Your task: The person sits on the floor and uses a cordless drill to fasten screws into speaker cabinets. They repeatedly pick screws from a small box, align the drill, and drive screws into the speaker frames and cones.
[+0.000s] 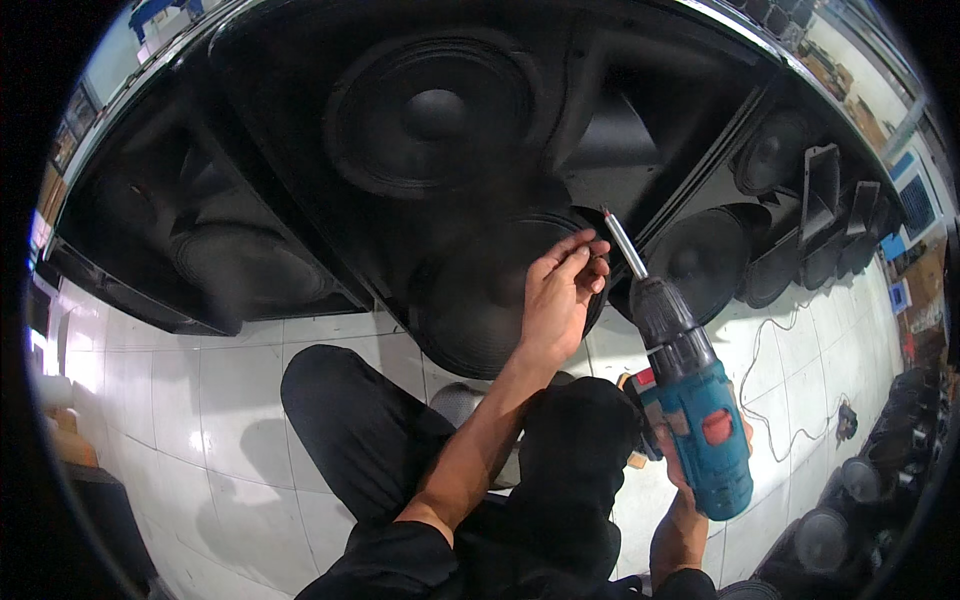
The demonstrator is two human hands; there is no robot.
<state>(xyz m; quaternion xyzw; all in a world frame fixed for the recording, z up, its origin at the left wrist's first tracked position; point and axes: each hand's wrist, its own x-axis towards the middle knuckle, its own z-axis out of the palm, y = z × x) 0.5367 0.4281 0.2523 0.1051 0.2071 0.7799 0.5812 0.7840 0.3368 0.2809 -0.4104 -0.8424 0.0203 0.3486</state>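
My right hand [682, 478] grips a teal and black cordless drill [708, 430], which points away from me and to the left. A long silver bit holder [626, 243] extends from its black chuck, with a small reddish tip at the far end. Just left of that tip, my left hand [562, 300] has its thumb and fingers pinched together; whatever lies between them is too small to make out. Behind the left hand is a large round black speaker cone [480, 310] at the lower part of a black speaker cabinet [270, 90].
Another speaker cone [432, 115] and a horn opening [610, 135] sit higher in the cabinet. More speaker units [700, 260] stand at right and left. A thin cable [760, 400] crosses the white tiled floor [240, 400]. Several round black parts [825, 540] line the lower right.
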